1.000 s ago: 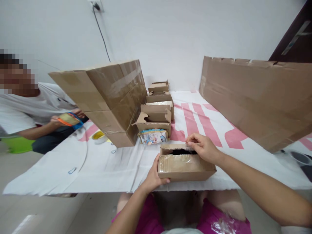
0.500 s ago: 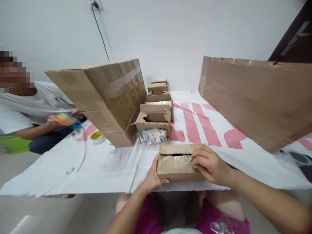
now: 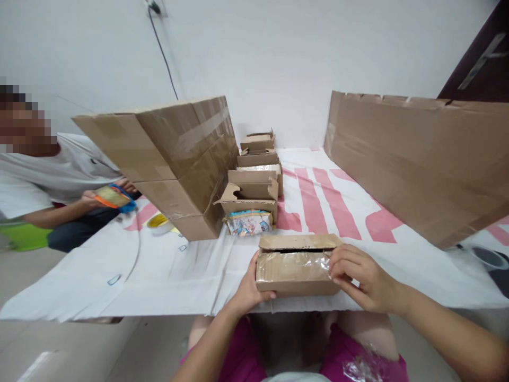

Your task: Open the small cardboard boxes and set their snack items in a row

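White sheet [image 3: 167, 270], small brown box [image 3: 294, 265], taped front

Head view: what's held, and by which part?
A small brown cardboard box with taped front, gripped at both ends: left hand on its left end, right hand on its right end.

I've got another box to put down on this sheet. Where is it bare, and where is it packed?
Bare sheet lies between the row of small boxes and the long cardboard panel, over the pink stripes, and left of the small box held by both hands, before the tall carton stack. It is crowded around the snack packet.
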Demonstrator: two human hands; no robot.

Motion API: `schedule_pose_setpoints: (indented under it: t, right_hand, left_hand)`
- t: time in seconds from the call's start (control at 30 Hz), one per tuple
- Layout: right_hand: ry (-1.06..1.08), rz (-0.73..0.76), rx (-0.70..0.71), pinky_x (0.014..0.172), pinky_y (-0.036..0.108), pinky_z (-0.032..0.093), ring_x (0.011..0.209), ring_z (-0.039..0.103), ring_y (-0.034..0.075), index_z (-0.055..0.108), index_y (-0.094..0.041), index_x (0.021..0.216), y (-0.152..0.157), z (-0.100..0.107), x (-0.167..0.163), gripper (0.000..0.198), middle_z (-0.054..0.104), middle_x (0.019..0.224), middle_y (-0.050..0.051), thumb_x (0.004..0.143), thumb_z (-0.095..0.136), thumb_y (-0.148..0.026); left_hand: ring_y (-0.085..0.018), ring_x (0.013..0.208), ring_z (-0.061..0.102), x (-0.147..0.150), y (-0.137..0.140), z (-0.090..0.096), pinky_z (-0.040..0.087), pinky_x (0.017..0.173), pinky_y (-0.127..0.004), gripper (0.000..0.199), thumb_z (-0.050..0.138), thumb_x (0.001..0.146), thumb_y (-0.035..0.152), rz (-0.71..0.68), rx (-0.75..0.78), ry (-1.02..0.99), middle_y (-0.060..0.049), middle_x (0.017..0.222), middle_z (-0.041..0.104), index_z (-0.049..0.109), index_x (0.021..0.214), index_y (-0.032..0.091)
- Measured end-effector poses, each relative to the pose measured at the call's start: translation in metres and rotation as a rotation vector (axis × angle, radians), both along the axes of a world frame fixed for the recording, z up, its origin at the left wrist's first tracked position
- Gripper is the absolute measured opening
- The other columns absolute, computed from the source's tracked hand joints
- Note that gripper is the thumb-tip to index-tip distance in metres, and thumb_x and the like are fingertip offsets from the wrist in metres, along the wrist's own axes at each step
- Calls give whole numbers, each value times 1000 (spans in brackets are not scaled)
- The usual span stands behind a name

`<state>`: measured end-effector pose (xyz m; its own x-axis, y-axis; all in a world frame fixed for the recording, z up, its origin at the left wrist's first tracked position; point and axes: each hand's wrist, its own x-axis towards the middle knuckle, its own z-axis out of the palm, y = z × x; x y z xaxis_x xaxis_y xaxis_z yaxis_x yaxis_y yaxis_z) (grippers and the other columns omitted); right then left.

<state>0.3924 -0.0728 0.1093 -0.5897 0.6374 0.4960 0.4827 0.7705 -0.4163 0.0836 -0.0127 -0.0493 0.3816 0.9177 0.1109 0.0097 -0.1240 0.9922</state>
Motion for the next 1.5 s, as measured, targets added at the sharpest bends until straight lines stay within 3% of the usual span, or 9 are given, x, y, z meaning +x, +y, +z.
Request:
schedule_pose_setpoints:
  t: [0.13,0.23,0.3,0.4,0.53,0.87,0.97,1.2,1.5]
  right_hand:
    - [37,-127,-58,58,28,41,62,47,14,47,-22,86,-8,-3,6,8,51,70,-1,90,54,-22]
    - [0,-211,-45,55,26,38,55,47,13,53,-21,101,-9,-5,1,15,50,63,-5,89,60,-27]
    - [-25,-220,14,59,27,40,58,50,14,56,-20,108,-6,-3,-6,17,53,65,-3,91,57,-22]
    - [-38,-202,72,66,31,44,73,54,18,57,-20,89,-1,1,-18,3,57,79,4,88,59,-22]
    - [15,-193,74,72,34,49,85,55,21,46,-21,68,4,2,-27,26,55,93,8,85,65,-27]
    - [-258,-66,416,91,40,45,101,58,23,56,-19,85,23,-8,-37,20,69,92,6,95,43,-8]
    - [-293,-34,466,85,38,46,91,59,21,54,-18,83,29,-5,-41,21,67,84,6,95,41,-8]
    - [-92,-121,359,71,34,46,75,56,19,44,-21,83,37,-5,-49,16,61,78,5,90,40,-7]
    - [-143,-315,344,63,33,43,66,55,19,41,-22,86,43,-18,-53,12,59,76,4,88,41,-11]
  left_hand:
    - [-41,138,36,2,-1,5,27,116,-57,130,86,48,61,-6,-10,-23,-20,148,39,18,150,19]
    - [-41,138,36,3,-2,7,28,116,-55,128,86,49,61,-10,-16,-33,-19,148,39,18,150,19]
    - [-40,138,37,3,-2,8,27,116,-55,129,86,49,60,-9,-22,-40,-19,148,40,17,150,20]
    - [-40,138,37,3,-2,7,27,116,-55,131,87,48,60,-7,-33,-32,-20,148,40,17,151,19]
    - [-40,137,38,2,-2,6,28,115,-55,130,87,48,60,-5,-24,-14,-20,146,42,19,150,18]
    - [-40,136,39,2,-1,4,29,115,-54,128,87,53,55,-35,6,-43,-20,148,39,14,151,18]
    - [-40,137,36,2,-1,3,26,116,-55,128,87,52,57,-23,31,-40,-20,151,35,16,151,18]
    - [-39,139,34,2,2,-1,24,117,-53,125,85,53,60,-22,52,-27,-18,153,33,18,151,19]
    - [-40,141,32,-2,4,-10,21,118,-53,124,87,53,55,4,68,5,-19,154,32,19,151,18]
